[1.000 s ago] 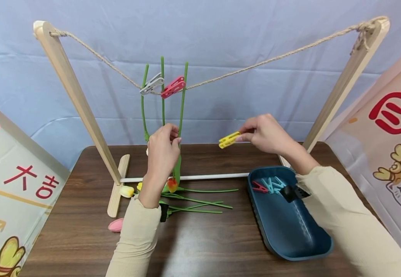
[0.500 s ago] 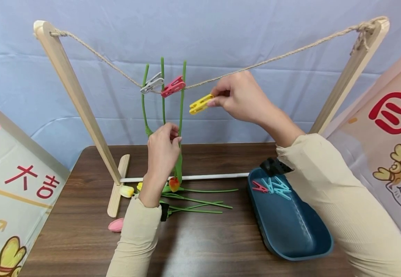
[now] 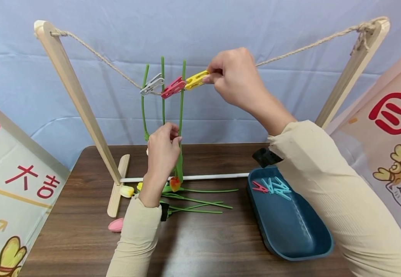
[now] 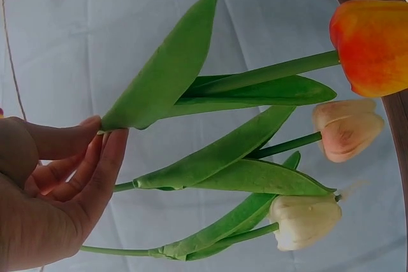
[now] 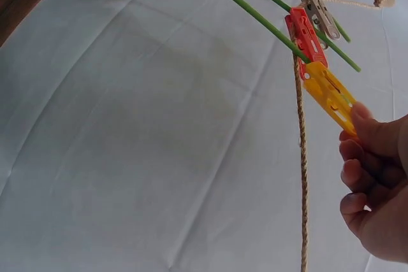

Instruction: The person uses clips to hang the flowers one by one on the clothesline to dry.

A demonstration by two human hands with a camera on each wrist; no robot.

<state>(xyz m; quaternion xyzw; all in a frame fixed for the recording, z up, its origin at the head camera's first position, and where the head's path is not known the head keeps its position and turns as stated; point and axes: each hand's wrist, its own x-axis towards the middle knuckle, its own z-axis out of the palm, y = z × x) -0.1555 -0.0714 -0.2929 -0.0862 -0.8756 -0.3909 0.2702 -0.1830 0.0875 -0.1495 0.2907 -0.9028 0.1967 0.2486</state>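
My left hand pinches the stem of an orange-red tulip that hangs bloom down, its stem rising past the rope. In my right hand a yellow clothespin is pinched by its handle end; its nose meets the tulip's stem at the rope, though whether it bites on both cannot be told. Just left of it a red clothespin and a grey clothespin sit on the rope with two more stems. Those belong to a peach tulip and a cream tulip, both upside down.
Two wooden posts hold the sagging rope, with a white rod low between them. Several tulips with green stems and a pink bloom lie on the table. A blue bin holds turquoise and red clothespins.
My right hand has risen and moved left, bringing the yellow clothespin from above the table to the orange-red tulip's stem at the rope. The left hand stays in place.
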